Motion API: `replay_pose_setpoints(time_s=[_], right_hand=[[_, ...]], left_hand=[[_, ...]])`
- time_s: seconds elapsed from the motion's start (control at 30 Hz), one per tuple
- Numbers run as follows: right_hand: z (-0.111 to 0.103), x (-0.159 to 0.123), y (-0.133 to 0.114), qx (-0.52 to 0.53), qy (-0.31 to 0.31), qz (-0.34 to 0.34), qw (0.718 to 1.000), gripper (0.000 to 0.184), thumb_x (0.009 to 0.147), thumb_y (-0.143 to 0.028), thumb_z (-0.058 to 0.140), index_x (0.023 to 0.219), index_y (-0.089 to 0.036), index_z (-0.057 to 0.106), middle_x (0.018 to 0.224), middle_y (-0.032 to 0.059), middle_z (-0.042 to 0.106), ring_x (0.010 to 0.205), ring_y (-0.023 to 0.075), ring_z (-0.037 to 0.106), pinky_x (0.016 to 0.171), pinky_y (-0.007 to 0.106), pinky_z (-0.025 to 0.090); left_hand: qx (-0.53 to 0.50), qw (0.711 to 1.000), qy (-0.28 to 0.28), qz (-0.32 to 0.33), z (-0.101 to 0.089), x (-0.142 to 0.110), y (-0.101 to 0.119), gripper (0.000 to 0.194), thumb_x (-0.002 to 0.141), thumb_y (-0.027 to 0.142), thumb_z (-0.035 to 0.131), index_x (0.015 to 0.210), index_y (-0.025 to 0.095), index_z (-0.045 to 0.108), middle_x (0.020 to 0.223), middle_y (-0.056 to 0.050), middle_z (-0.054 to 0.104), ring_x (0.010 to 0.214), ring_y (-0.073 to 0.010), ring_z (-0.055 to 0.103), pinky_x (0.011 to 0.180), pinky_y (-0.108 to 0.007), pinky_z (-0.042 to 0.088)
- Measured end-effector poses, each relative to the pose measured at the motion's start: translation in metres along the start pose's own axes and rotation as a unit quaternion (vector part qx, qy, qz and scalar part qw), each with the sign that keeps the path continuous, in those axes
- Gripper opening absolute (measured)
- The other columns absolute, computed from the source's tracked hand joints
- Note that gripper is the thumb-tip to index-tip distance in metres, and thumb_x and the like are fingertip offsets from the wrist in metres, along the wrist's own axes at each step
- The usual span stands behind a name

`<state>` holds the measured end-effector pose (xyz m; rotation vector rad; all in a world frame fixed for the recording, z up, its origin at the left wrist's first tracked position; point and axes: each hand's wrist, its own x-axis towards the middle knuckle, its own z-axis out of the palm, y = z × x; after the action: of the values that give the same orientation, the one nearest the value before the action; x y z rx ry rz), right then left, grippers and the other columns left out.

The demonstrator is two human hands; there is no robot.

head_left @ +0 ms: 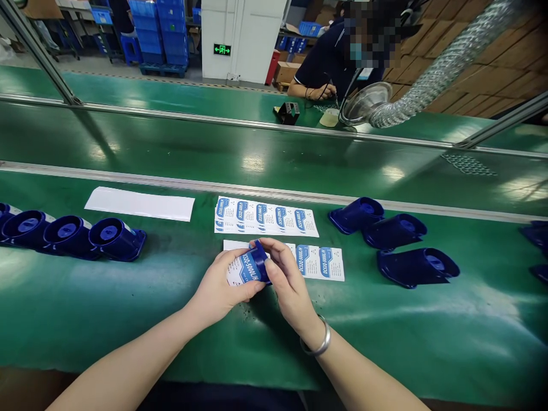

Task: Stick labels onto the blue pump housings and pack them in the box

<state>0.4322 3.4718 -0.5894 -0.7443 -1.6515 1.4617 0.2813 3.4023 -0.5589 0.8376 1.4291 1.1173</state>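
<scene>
The left hand (216, 290) and right hand (294, 288) curl their fingers around one blue, labelled cup (261, 261) over the near bench (128, 319); four cups (67, 244) line its left, three cups (394, 233) sit right, with one white strip (139, 204) and two rows of label sheets (266, 220) between. The surface is green and glossy. Beyond are one co-worker (321, 60), one duct (445, 63) and a white pillar (244, 34).

Silver bangle (328, 335), bare forearms (141, 354), dark clothing (222, 398)
</scene>
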Motion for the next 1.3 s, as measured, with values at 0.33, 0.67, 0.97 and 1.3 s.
replay_pose_setpoints(time_s=[0.33, 0.67, 0.97, 1.3], right_hand=[[-0.017, 0.014, -0.005, 0.133, 0.037, 0.11, 0.984, 0.041, 0.095, -0.051, 0.064, 0.128, -0.029, 0.055, 0.127, 0.0066, 0.067, 0.123, 0.0296, 0.06, 0.107, 0.048, 0.045], [-0.012, 0.014, -0.006, 0.181, 0.085, 0.149, 0.968, 0.047, 0.083, -0.058, 0.074, 0.118, -0.028, 0.065, 0.125, 0.0053, 0.07, 0.123, 0.0287, 0.06, 0.104, 0.041, 0.048], [-0.011, 0.004, 0.011, 0.177, 0.014, 0.199, 0.964, 0.053, 0.089, -0.067, 0.061, 0.13, -0.035, 0.062, 0.142, 0.0033, 0.06, 0.13, 0.0266, 0.057, 0.09, 0.029, 0.06], [-0.011, 0.001, 0.023, 0.007, -0.014, 0.114, 0.993, 0.055, 0.088, -0.067, 0.059, 0.127, -0.028, 0.058, 0.118, 0.0088, 0.072, 0.111, 0.0261, 0.069, 0.083, 0.026, 0.063]], left_hand=[[-0.037, 0.99, -0.111, 0.078, -0.007, 0.003, -0.008, 0.091, 0.067, 0.023, 0.088, 0.148, 0.028, 0.048, 0.153, -0.013, 0.043, 0.136, -0.0374, 0.046, 0.101, -0.047, 0.055], [0.017, 0.991, -0.074, 0.106, -0.006, 0.004, -0.016, 0.082, 0.078, 0.036, 0.081, 0.149, 0.027, 0.041, 0.149, -0.014, 0.044, 0.119, -0.0316, 0.058, 0.085, -0.043, 0.061], [0.196, 0.952, 0.128, 0.196, -0.014, -0.025, -0.008, 0.073, 0.074, 0.04, 0.083, 0.137, 0.025, 0.05, 0.133, -0.011, 0.057, 0.12, -0.0287, 0.058, 0.104, -0.046, 0.05], [0.598, 0.741, 0.294, -0.083, -0.184, -0.157, 0.032, 0.051, 0.079, 0.041, 0.073, 0.126, 0.027, 0.058, 0.126, -0.006, 0.065, 0.119, -0.0295, 0.059, 0.104, -0.042, 0.046]])
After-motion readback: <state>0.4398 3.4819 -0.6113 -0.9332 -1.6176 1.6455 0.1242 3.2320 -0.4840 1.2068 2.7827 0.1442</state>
